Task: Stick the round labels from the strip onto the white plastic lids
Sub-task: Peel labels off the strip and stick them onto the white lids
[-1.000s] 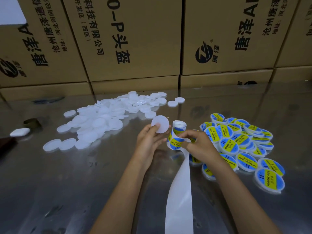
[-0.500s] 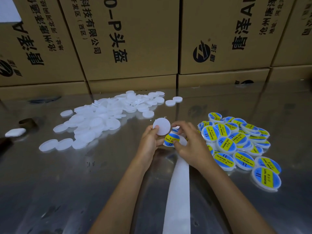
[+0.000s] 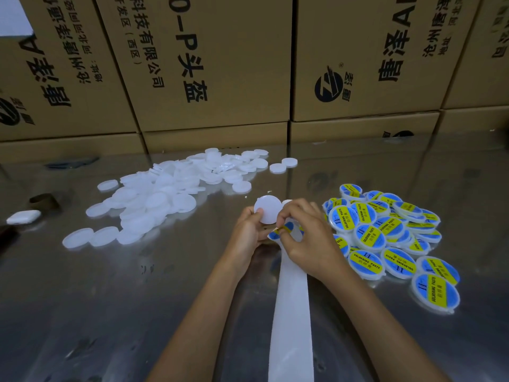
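My left hand (image 3: 248, 232) grips a blank white lid (image 3: 266, 213); just below it, my right hand (image 3: 305, 238) fingertips pinch a blue-yellow label (image 3: 283, 229) over the backing strip (image 3: 291, 312).

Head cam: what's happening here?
A person is labelling lids at a shiny metal table. The left hand holds a bare white lid upright, and the right hand pinches a blue and yellow round label at the end of the backing strip. The label is not yet on the lid. Unlabelled lids lie heaped to the left, and labelled lids are piled to the right.
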Available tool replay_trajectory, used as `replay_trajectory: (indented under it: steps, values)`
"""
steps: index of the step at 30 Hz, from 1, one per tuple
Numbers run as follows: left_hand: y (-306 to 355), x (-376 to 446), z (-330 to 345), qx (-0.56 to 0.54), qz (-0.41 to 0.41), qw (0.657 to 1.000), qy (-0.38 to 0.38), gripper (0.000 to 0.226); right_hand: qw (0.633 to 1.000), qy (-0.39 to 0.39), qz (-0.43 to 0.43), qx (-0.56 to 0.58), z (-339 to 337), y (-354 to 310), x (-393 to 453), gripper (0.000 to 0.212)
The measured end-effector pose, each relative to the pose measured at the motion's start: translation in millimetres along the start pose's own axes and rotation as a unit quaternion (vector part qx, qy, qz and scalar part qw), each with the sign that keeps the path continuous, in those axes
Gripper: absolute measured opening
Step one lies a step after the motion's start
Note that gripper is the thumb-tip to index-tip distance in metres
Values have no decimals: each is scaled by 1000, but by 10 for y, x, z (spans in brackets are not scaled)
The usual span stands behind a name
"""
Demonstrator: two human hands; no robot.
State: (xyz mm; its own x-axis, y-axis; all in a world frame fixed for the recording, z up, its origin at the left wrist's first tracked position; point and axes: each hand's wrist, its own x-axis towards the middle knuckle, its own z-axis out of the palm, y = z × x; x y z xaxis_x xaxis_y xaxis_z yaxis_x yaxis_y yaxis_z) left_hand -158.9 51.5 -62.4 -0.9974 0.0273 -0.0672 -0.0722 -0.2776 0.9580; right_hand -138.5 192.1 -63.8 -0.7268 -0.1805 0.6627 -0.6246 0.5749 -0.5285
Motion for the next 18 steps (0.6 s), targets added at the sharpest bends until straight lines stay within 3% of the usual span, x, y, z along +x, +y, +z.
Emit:
replay_trajectory:
  steps: [9, 15, 18]
  values:
    - [-15, -7, 13, 113, -12, 993, 41, 20, 990, 53, 94, 96, 15, 9, -12, 20]
    - [8, -6, 22, 98, -6, 994, 45, 20, 972, 84, 149, 160, -1, -14, 6, 21]
    - [17, -34, 51, 53, -13, 999, 1, 17, 961, 87, 171, 197, -38, -49, 16, 17]
